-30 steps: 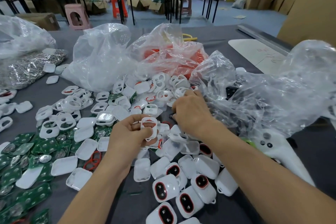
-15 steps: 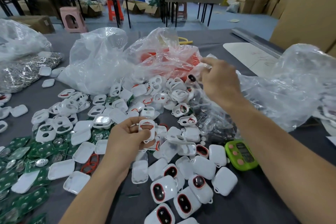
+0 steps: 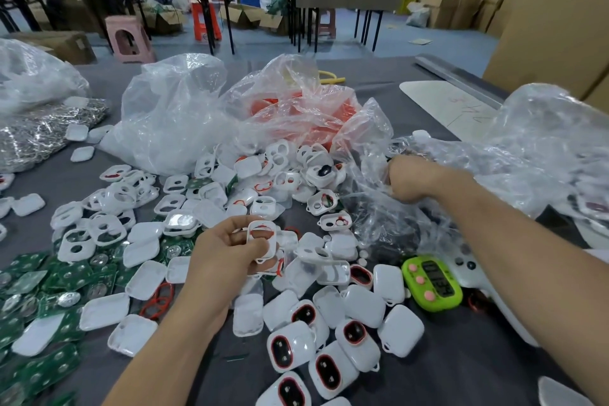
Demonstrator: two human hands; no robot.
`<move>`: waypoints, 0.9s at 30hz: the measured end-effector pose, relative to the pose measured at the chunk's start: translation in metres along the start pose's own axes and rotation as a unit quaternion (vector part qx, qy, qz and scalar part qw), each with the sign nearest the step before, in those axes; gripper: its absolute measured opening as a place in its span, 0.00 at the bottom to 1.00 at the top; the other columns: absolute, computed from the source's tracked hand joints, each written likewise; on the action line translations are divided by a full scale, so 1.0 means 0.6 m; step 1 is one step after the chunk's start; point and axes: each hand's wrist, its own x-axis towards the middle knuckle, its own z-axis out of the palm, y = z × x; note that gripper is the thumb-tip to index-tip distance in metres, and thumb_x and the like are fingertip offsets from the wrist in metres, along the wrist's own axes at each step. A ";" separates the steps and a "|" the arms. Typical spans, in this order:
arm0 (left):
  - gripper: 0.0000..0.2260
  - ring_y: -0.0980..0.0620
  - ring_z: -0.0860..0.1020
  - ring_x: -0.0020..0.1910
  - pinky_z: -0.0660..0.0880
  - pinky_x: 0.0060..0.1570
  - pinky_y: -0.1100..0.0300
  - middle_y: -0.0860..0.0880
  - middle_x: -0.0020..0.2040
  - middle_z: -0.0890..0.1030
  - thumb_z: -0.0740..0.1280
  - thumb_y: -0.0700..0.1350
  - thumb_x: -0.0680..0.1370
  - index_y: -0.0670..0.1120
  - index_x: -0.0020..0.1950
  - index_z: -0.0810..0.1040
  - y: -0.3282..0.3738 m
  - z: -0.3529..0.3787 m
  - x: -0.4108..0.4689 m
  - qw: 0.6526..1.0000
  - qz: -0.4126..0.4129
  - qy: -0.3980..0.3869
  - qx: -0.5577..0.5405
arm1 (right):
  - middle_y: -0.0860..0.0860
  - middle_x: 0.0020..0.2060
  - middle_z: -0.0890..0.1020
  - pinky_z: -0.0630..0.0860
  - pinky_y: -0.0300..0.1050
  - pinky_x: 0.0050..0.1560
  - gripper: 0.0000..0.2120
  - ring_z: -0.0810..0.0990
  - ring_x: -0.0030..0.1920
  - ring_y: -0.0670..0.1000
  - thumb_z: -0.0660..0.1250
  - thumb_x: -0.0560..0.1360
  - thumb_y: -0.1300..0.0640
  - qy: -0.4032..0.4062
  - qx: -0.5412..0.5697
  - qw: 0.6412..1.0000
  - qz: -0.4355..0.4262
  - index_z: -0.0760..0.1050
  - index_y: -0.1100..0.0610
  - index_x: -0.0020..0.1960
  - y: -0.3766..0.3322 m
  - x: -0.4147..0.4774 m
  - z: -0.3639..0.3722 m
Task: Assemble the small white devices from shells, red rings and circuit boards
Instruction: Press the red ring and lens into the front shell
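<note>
Left hand: centre, thumb and fingers pinch a white shell. Right hand: arm outstretched, fingers curled under, grasp hidden.

The left hand pinches a white shell with a red ring in it, above the grey table; the right hand is curled among the folds of a clear plastic bag, its grasp hidden; finished devices lie near a green timer; circuit boards lie far left.
</note>
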 end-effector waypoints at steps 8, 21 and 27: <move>0.15 0.47 0.86 0.40 0.84 0.38 0.56 0.41 0.45 0.87 0.69 0.24 0.74 0.41 0.52 0.83 0.004 0.004 -0.004 0.999 0.006 0.013 -0.029 | 0.55 0.42 0.85 0.77 0.44 0.47 0.12 0.82 0.48 0.56 0.66 0.73 0.69 0.139 -0.040 0.987 -0.062 0.83 0.54 0.41 0.002 -0.042 -0.020; 0.14 0.48 0.86 0.36 0.82 0.32 0.57 0.44 0.41 0.88 0.71 0.27 0.74 0.47 0.48 0.83 0.009 0.025 -0.030 0.997 0.069 0.037 -0.004 | 0.58 0.33 0.84 0.74 0.38 0.27 0.08 0.75 0.25 0.49 0.75 0.72 0.69 -0.032 0.730 0.682 -0.022 0.85 0.57 0.38 -0.153 -0.195 0.101; 0.16 0.47 0.85 0.37 0.82 0.33 0.56 0.43 0.41 0.87 0.69 0.27 0.75 0.49 0.44 0.85 0.008 0.028 -0.028 0.998 0.067 0.010 0.007 | 0.59 0.37 0.85 0.74 0.36 0.27 0.12 0.81 0.29 0.48 0.71 0.78 0.62 -0.090 0.773 0.628 -0.007 0.86 0.58 0.36 -0.150 -0.190 0.130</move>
